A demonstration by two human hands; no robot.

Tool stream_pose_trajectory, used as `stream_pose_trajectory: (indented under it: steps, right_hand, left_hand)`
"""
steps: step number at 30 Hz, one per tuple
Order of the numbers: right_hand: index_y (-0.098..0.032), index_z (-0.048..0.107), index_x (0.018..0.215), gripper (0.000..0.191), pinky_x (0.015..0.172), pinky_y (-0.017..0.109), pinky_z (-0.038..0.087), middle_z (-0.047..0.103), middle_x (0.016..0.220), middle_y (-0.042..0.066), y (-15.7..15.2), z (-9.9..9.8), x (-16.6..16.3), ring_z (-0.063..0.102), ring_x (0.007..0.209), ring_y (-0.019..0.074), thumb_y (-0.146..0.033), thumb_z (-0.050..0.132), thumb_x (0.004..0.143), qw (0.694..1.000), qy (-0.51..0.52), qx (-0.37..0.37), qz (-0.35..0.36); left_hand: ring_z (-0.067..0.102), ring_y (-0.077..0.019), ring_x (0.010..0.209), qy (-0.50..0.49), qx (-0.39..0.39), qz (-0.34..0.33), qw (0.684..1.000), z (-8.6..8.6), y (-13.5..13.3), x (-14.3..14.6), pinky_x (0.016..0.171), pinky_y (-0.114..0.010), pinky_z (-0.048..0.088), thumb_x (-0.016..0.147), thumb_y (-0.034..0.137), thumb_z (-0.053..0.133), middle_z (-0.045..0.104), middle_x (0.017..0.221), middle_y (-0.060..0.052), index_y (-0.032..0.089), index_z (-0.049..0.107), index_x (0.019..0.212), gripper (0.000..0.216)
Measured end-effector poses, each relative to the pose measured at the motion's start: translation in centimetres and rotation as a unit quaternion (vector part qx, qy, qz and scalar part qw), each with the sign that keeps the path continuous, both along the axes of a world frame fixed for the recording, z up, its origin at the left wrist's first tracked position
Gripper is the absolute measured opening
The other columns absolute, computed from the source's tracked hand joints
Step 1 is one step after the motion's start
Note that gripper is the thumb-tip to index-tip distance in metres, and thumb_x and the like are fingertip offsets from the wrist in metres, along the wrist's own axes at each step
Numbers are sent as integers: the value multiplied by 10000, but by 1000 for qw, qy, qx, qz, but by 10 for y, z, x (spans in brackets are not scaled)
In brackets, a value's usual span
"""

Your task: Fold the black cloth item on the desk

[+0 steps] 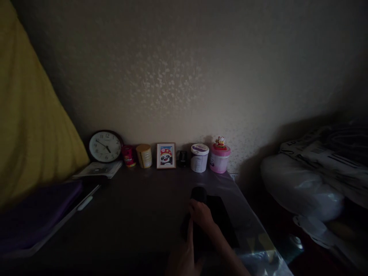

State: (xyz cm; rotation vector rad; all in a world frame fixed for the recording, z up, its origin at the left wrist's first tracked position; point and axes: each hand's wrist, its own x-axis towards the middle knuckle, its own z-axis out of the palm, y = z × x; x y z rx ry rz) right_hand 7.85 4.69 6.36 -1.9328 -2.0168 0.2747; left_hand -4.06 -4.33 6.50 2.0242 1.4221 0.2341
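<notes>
The light is dim. My right hand (201,214) is closed around the lower part of a black, rounded cylindrical object (199,192), whose exact kind I cannot make out. Just below it, my left hand (184,258) reaches up with the index finger stretched out near my right hand and the thumb apart. The other left fingers fade into shadow. Beneath and beside both hands lies a flat black item (222,218), perhaps a mat or a cloth, on the dark table (138,214).
Along the wall stand a round clock (105,146), a red container (129,156), a yellow tin (144,156), a framed panda picture (166,156), a small black box (183,158), a white tub (199,158) and a pink tub (220,159) topped by a figurine (220,141). A purple item (43,214) lies left; bags (299,188) right.
</notes>
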Motion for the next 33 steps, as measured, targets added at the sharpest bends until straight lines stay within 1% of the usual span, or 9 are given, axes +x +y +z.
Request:
stream_pose_trajectory:
  steps: [5, 9, 11, 14, 18, 21, 24, 28, 33]
  right_hand:
    - [-241, 622, 928, 251, 705, 211, 407, 673, 886, 15, -19, 1, 7, 606, 836, 140, -229, 381, 859, 992, 68, 53, 89]
    - [-235, 612, 964, 268, 827, 233, 399, 656, 926, 14, -44, 0, 17, 558, 927, 131, -241, 355, 887, 967, 135, 118, 183]
    - [-232, 614, 961, 267, 915, 282, 355, 651, 962, 18, -47, -4, 23, 514, 1029, 148, -229, 357, 887, 960, 126, 131, 212]
    - [-241, 621, 975, 276, 1008, 386, 246, 640, 1039, 15, -31, -11, 31, 445, 1141, 176, -227, 359, 889, 963, 97, 134, 213]
    - [-250, 624, 991, 301, 1004, 439, 228, 635, 1076, 10, 14, -17, 41, 433, 1161, 191, -235, 340, 895, 977, 63, 127, 160]
    - [-246, 632, 969, 301, 980, 389, 278, 629, 1092, 5, 45, -21, 46, 442, 1153, 180, -234, 341, 892, 984, 37, 129, 117]
    - [-224, 611, 1011, 276, 931, 331, 339, 614, 1115, 42, 60, -25, 56, 505, 1074, 175, -246, 373, 874, 987, 19, 156, 27]
    - [-150, 587, 1034, 310, 886, 342, 378, 615, 1077, 122, 47, -34, 88, 541, 1018, 209, -235, 352, 851, 979, 28, 186, -78]
    - [-153, 623, 928, 341, 745, 282, 437, 665, 913, 111, -4, -43, 131, 612, 856, 203, -336, 357, 820, 957, 115, 164, -212]
  left_hand:
    - [611, -225, 859, 21, -44, 5, 999, -8, 4, 9, 710, -293, 428, 736, 151, 425, 628, 1021, -141, 92, -86, 1367, 814]
    - [599, -242, 904, 40, -51, 9, 998, -20, 6, 14, 740, -305, 430, 711, 101, 434, 614, 1051, -149, 75, -53, 1368, 818]
    - [602, -256, 893, 61, -55, 16, 997, -23, 7, 17, 740, -326, 433, 709, 98, 440, 624, 1027, -153, 74, -31, 1369, 811]
    - [620, -260, 832, 78, -54, 23, 995, -26, 9, 19, 687, -336, 440, 716, 105, 437, 643, 986, -142, 106, -92, 1360, 834]
    - [621, -262, 826, 78, -51, 18, 995, -27, 9, 18, 680, -345, 442, 728, 134, 437, 646, 975, -144, 100, -119, 1352, 836]
    - [611, -258, 859, 74, -61, 26, 995, -25, 9, 17, 722, -360, 444, 735, 153, 456, 635, 1007, -147, 84, -102, 1354, 836]
    - [602, -234, 900, 87, -89, 42, 991, -22, 9, 19, 765, -344, 439, 763, 165, 452, 611, 1079, -149, 93, -98, 1356, 812]
    - [562, -214, 1005, 89, -77, 48, 992, -21, 6, 19, 842, -308, 409, 782, 163, 440, 556, 1173, -161, 80, -60, 1362, 769]
    - [497, -204, 1110, 67, -42, 36, 996, -21, 2, 16, 916, -277, 365, 809, 193, 418, 486, 1248, -188, 27, -13, 1357, 716]
